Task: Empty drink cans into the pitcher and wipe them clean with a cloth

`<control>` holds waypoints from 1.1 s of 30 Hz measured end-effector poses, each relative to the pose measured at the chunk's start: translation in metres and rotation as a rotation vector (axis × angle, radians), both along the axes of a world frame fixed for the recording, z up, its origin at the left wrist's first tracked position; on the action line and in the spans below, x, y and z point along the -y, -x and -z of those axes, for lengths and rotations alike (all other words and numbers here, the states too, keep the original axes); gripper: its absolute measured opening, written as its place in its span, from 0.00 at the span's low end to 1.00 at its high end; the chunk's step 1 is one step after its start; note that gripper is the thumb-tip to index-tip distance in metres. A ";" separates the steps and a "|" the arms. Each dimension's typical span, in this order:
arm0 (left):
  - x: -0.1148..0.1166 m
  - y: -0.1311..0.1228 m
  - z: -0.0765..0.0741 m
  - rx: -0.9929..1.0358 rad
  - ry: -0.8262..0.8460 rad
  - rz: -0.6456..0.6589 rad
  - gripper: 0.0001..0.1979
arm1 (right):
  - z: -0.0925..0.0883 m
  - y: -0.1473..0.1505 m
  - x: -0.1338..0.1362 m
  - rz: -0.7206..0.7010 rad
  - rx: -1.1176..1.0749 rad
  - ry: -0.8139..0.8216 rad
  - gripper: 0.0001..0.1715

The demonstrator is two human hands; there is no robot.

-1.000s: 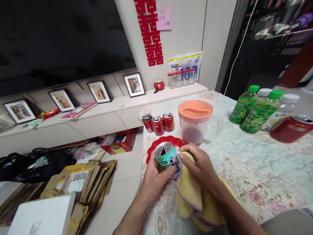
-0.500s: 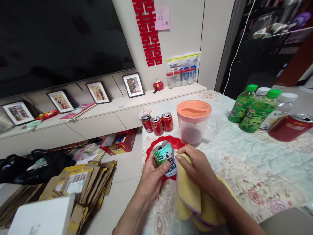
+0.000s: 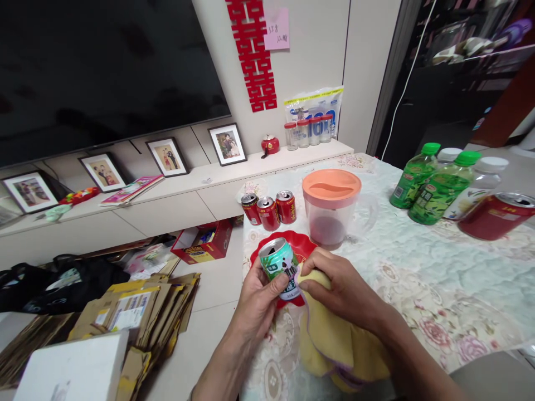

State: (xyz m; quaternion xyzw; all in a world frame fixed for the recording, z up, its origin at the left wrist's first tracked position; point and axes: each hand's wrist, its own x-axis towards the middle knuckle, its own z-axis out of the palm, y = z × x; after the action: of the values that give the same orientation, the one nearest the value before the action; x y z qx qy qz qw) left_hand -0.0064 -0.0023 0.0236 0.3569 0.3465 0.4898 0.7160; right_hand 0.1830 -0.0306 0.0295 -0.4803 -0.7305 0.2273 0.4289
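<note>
My left hand (image 3: 261,298) is wrapped round a green and turquoise drink can (image 3: 276,262), opened at the top and tilted slightly. My right hand (image 3: 338,289) pinches a yellow cloth (image 3: 330,340) with a purple edge, its bunched corner against the can's right side. The rest of the cloth hangs down over the table edge side nearest me. Beneath the can lies a red scalloped plate (image 3: 303,242), partly hidden by the can and my hands. Just beyond it stand three red cans (image 3: 268,214).
Behind my right hand stands a clear pitcher (image 3: 330,211) with an orange lid. Green-capped bottles (image 3: 443,189) and a large red can (image 3: 497,217) are on the right of the flowered tablecloth (image 3: 418,267). Flattened cardboard (image 3: 125,312) and a white box (image 3: 71,367) lie at left.
The can has shifted a little left in my left hand's grip. My right hand and the cloth corner have moved slightly left along with it.
</note>
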 end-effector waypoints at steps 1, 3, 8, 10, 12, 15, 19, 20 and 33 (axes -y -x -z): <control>-0.001 0.000 0.001 -0.002 0.000 -0.004 0.33 | 0.000 -0.001 0.000 -0.015 0.012 0.030 0.02; -0.001 0.001 0.001 0.000 0.000 -0.014 0.33 | 0.000 -0.003 0.000 -0.029 0.029 0.080 0.02; -0.001 0.001 -0.004 0.035 0.043 0.038 0.33 | 0.003 -0.003 -0.001 0.042 0.006 0.086 0.02; 0.000 0.001 -0.007 0.050 0.072 0.060 0.32 | 0.004 -0.002 -0.003 0.074 -0.025 0.048 0.03; 0.001 0.002 -0.009 0.056 0.087 0.073 0.31 | 0.006 -0.001 -0.004 0.099 -0.057 0.004 0.03; 0.002 0.001 -0.008 0.044 0.067 0.093 0.31 | 0.005 0.002 -0.004 0.161 -0.076 -0.080 0.03; 0.004 -0.002 0.001 0.038 0.024 0.159 0.33 | 0.001 0.007 -0.002 0.233 -0.082 -0.198 0.02; 0.005 -0.004 0.003 0.044 0.012 0.165 0.34 | 0.000 0.007 -0.001 0.239 -0.086 -0.226 0.01; -0.001 0.000 -0.004 0.015 -0.027 0.054 0.35 | 0.000 0.000 0.002 -0.013 0.023 -0.129 0.02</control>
State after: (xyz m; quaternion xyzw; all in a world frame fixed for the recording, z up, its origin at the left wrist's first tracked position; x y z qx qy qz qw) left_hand -0.0063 -0.0012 0.0272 0.3722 0.3249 0.4775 0.7266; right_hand 0.1827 -0.0329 0.0290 -0.4495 -0.7517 0.1766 0.4490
